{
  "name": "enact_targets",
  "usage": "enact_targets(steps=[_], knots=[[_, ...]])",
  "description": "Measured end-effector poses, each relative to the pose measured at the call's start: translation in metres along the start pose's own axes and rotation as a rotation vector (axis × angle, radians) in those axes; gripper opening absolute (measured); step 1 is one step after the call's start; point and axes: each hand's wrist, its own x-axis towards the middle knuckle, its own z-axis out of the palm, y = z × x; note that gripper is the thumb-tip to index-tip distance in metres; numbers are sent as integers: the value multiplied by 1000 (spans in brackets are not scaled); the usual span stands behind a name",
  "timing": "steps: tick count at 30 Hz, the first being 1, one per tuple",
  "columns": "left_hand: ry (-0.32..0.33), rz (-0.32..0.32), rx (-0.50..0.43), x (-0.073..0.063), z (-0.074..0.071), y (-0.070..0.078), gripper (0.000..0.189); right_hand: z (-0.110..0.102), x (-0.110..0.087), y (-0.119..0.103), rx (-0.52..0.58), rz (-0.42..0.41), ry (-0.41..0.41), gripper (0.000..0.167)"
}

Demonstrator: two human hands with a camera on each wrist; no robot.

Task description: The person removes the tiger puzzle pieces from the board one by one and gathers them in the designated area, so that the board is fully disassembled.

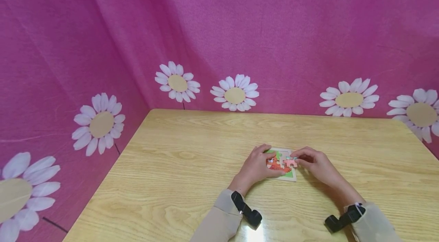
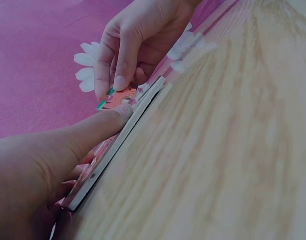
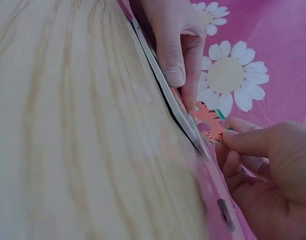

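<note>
A small jigsaw puzzle board [image 1: 294, 176] with a pale border and an orange and green picture lies on the table. My left hand [image 1: 253, 166] grips it from the left, thumb along the near side and fingers at the far side. Between thumb and fingertips, my right hand [image 1: 317, 164] pinches an orange puzzle piece [image 3: 211, 124] with black stripes and a green corner. That piece is tilted over the board's right side, where a pale gap shows in the picture. The left hand covers the board's left part.
The wooden table [image 1: 164, 177] extends around the board on every side. Behind it and to the left hangs a pink curtain [image 1: 274, 36] with large white daisies. Each wrist wears a black strap [image 1: 245, 209] over a beige sleeve [image 1: 219, 219].
</note>
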Motion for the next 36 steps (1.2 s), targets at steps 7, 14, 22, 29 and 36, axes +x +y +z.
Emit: enact_targets(steps=[7, 14, 22, 29, 36], knots=[[-2, -3, 10, 0, 1, 0, 71, -5, -3, 2, -4, 26, 3, 21], [2, -7, 2, -1, -1, 1, 71, -9, -6, 4, -5, 27, 10, 20], [3, -14, -7, -1, 1, 0, 72, -13, -9, 8, -10, 15, 39, 20], [6, -17, -16, -1, 0, 0, 72, -19, -12, 11, -17, 41, 35, 20], [2, -16, -11, -1, 0, 1, 72, -24, -15, 18, -36, 7, 79, 18]])
